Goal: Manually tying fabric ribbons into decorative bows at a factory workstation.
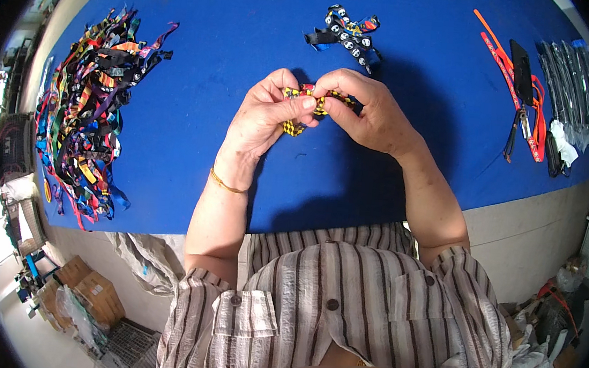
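Both hands meet over the middle of the blue table (196,105), holding one patterned ribbon strap (292,127) in yellow and black checks with a bit of red. My left hand (266,111) pinches it between thumb and fingers, and a short end hangs below. The thumb and forefinger of my right hand (367,110) grip the same strap close beside the left thumb; part of it runs on under the right palm, where it is hidden. Just beyond the hands lies a small bunch of black straps with white round prints (353,38).
A large heap of multicoloured straps (94,110) covers the table's left side. At the right lie red and orange lanyards (505,62), a black strap (521,72), a white crumpled piece (563,143) and a row of clear-wrapped dark packets (575,93). Cardboard boxes (99,296) stand on the floor at lower left.
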Tool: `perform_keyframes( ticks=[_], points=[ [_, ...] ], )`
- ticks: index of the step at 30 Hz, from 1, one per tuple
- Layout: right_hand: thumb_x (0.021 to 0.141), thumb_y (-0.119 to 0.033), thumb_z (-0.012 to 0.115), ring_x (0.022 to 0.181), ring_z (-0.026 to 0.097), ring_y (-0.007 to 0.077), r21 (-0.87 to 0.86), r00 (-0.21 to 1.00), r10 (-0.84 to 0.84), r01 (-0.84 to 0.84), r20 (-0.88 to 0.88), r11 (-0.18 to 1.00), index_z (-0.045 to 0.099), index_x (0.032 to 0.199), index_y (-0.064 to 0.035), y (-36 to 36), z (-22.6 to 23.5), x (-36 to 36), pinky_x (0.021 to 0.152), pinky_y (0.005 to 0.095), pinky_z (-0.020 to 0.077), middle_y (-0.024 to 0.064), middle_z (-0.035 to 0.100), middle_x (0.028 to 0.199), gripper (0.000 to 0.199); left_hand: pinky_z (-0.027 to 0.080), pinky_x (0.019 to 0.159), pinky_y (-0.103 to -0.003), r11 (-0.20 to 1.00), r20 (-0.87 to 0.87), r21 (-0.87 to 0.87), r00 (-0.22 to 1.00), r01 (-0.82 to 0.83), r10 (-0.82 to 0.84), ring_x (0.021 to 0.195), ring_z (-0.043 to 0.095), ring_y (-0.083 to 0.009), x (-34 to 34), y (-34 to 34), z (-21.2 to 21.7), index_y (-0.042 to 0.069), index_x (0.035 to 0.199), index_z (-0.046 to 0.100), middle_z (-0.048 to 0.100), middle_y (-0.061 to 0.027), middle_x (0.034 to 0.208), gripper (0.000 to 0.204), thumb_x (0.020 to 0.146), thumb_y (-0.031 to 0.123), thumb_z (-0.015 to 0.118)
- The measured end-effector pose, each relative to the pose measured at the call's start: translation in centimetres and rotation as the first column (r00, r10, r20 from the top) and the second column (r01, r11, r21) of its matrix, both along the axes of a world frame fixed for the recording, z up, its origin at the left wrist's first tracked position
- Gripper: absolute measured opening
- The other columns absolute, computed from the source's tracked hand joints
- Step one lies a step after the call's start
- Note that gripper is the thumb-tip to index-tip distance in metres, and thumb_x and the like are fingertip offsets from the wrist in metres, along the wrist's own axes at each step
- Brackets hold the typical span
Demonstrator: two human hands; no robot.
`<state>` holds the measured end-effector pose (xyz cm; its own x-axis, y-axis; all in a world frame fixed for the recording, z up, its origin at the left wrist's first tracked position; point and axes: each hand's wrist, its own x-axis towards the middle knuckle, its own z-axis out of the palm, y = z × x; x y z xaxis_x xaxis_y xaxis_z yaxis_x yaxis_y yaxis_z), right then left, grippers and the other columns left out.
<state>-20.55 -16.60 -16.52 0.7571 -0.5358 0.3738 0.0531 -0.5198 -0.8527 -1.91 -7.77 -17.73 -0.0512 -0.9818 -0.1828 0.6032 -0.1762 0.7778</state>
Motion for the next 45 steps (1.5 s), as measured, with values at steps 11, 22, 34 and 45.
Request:
perform_keyframes(
  ticks=[11, 22, 34, 45],
  points=[
    [0.09, -0.003, 0.061, 0.085, 0.062, 0.01, 0.581, 0.979, 0.14, -0.202, 0.15, 0.789, 0.054, 0.101, -0.0012, -0.1, 0.2, -0.2, 0.076, 0.0256, 0.0507, 0.0043, 0.063, 0.09, 0.013, 0.057, 0.067, -0.029, 0.997, 0.225, -0.065, 0.974, 0.029, -0.013, 0.072, 0.066, -0.0167, -0.5, 0.4, 0.5, 0.007, 0.082, 0.049, 0.067, -0.0113, 0.088, 0.024, 0.084, -0.006, 0.069],
    [0.09, -0.005, 0.061, 0.06, 0.045, 0.0037, 0.664, 0.988, 0.085, -0.148, 0.126, 0.733, 0.052, 0.1, -0.0064, -0.4, -0.1, 0.0, 0.051, 0.0213, 0.0353, -0.0023, 0.055, 0.073, 0.014, 0.051, 0.066, -0.025, 0.91, 0.666, -0.365, 0.627, -0.199, 0.404, 0.076, 0.06, -0.0122, -3.5, 1.0, 0.7, 0.006, 0.084, 0.046, 0.064, -0.0099, 0.099, 0.024, 0.087, -0.004, 0.068],
    [0.091, -0.006, 0.062, 0.059, 0.049, 0.0036, 0.677, 0.997, 0.007, -0.061, 0.083, 0.733, 0.053, 0.098, -0.0066, -0.1, 0.3, 0.0, 0.05, 0.0203, 0.0368, -0.0014, 0.058, 0.074, 0.012, 0.051, 0.067, -0.027, 0.922, 0.665, -0.354, 0.65, -0.158, 0.367, 0.077, 0.059, -0.011, -2.8, 0.8, 0.6, 0.005, 0.083, 0.047, 0.063, -0.0063, 0.087, 0.026, 0.086, 0.003, 0.073],
    [0.092, -0.008, 0.064, 0.059, 0.049, 0.0042, 0.647, 0.995, 0.026, -0.085, 0.1, 0.758, 0.052, 0.098, -0.0065, 0.5, 0.4, 0.1, 0.05, 0.021, 0.0386, -0.0017, 0.056, 0.074, 0.013, 0.051, 0.066, -0.028, 0.867, 0.821, -0.465, 0.279, -0.179, 0.498, 0.076, 0.062, -0.0128, -3.6, 1.1, 1.6, 0.004, 0.081, 0.049, 0.067, -0.0112, 0.091, 0.025, 0.082, 0.002, 0.074]
  ],
)
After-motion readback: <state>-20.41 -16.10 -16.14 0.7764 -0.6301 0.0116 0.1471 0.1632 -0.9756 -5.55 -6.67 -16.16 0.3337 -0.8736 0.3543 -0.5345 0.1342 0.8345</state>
